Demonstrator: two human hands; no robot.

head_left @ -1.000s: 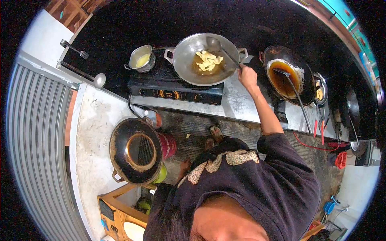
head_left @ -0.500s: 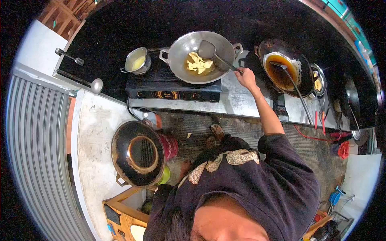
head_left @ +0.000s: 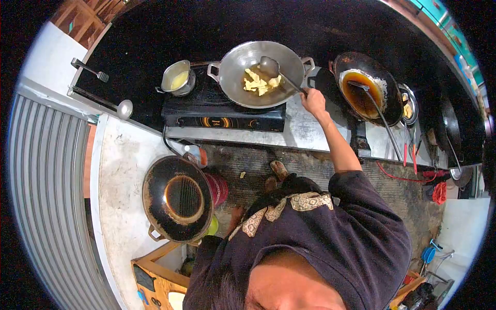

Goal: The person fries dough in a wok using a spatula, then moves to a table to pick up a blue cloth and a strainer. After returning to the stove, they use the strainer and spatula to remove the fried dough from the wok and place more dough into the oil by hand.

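Observation:
My right hand (head_left: 313, 101) is closed round the handle end of a wok spatula (head_left: 270, 66). The spatula's broad metal head rests inside a silver two-handled wok (head_left: 232, 77), against pale yellow pieces of food (head_left: 255, 81) that lie in a little oil at the bottom. That wok sits on a black gas stove (head_left: 222, 121). Low beside my body, a small patch of skin that looks like my left hand (head_left: 237, 213) shows; its fingers are not clear.
Left of the wok stands a metal pot (head_left: 178, 77) with yellowish contents. On the right, a dark wok (head_left: 349, 58) holds brown liquid and a long-handled utensil (head_left: 383, 114). Another blackened wok (head_left: 155, 206) is at lower left. Tongs (head_left: 93, 71) and a ladle (head_left: 124, 109) lie far left.
The spatula head has moved slightly right and down in the wok, and the yellow pieces have shifted and spread apart. My right hand stays on the handle.

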